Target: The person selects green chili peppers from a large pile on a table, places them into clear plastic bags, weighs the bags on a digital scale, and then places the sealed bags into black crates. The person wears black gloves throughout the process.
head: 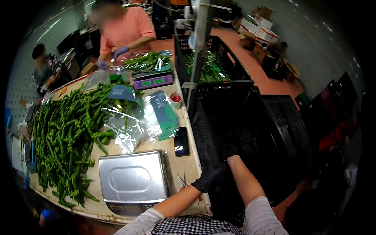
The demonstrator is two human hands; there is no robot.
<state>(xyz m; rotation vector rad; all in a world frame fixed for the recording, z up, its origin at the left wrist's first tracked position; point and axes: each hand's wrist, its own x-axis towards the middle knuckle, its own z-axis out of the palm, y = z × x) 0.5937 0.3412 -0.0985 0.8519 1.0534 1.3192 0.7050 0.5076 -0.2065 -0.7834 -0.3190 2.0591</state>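
Observation:
My left hand [207, 177], in a black glove, is at the near-left part of the black plastic crates [202, 126] beside the table; its fingers blend into the dark. My right hand [230, 151], gloved in black too, reaches into the same dark area, and what it touches is hidden. Left of my hands lie red-handled scissors [184, 183] and a digital scale with a bare steel pan [132, 176]. Beyond the scale are a black phone [181, 141], a stack of printed clear plastic bags [161, 114], and a large heap of green peppers [67, 132].
Across the table a person in purple gloves stands by a purple scale [152, 81] bearing bagged peppers [148, 62]. A metal post [199, 55] rises at the table's right edge, near a cup of red items [175, 100]. A crate beyond [232, 58] holds bagged peppers. Another person sits far left.

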